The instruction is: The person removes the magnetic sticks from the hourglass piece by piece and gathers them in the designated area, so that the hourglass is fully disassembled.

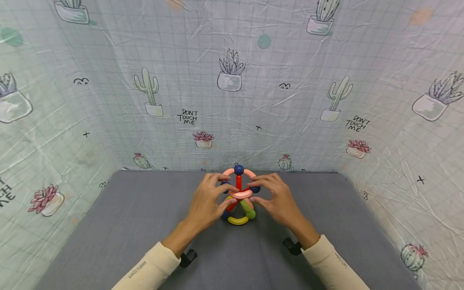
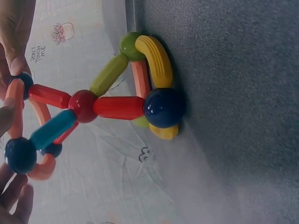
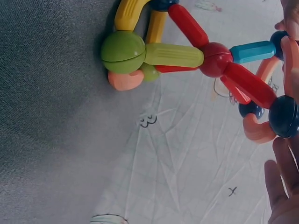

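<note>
Left hand (image 1: 204, 201): pinches pink-and-blue ring (image 1: 241, 195), upper left of red ball (image 2: 83, 106)
Right hand (image 1: 280, 201): pinches it, upper right
Yellow bar (image 1: 237, 221): below

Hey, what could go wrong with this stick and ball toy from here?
The top ring joins the base only through the red ball, so it might tilt there. If the left hand and right hand pull unevenly, a pink stick could come off its blue ball.
</note>
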`<state>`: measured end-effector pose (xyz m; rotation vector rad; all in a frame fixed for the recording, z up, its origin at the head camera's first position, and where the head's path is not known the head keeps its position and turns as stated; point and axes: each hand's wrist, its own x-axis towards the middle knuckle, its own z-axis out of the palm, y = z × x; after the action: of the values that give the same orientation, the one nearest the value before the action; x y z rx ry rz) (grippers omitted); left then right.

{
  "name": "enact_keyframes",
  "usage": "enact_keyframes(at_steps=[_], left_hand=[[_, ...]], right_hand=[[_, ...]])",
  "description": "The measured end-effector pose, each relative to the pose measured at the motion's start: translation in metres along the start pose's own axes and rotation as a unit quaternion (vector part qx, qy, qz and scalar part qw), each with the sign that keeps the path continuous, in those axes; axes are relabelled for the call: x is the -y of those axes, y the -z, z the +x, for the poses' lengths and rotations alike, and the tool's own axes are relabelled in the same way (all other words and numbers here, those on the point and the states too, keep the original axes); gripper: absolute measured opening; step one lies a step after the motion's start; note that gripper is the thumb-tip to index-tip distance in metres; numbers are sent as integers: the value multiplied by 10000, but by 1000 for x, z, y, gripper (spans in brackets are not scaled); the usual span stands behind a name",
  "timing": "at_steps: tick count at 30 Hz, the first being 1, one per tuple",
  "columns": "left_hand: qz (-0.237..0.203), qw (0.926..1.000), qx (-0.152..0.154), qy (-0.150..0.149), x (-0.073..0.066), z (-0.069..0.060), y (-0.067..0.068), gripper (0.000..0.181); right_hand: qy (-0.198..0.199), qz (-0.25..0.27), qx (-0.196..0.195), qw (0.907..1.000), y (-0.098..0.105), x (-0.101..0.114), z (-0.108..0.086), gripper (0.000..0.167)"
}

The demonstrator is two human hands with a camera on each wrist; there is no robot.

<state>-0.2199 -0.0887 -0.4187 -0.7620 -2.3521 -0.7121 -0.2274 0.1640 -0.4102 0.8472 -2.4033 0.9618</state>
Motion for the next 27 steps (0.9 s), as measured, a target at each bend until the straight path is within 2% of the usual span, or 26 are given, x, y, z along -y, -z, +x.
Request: enact_keyframes(at_steps=[9, 27], left_hand=[[337, 9993, 1, -170, -2, 4, -8, 30], [-38, 10000, -47, -33, 5, 2, -12, 22]], right_hand=[[311, -183, -77, 9993, -1, -1, 1, 38], [382, -348, -153, 9985, -4, 2, 2, 35]])
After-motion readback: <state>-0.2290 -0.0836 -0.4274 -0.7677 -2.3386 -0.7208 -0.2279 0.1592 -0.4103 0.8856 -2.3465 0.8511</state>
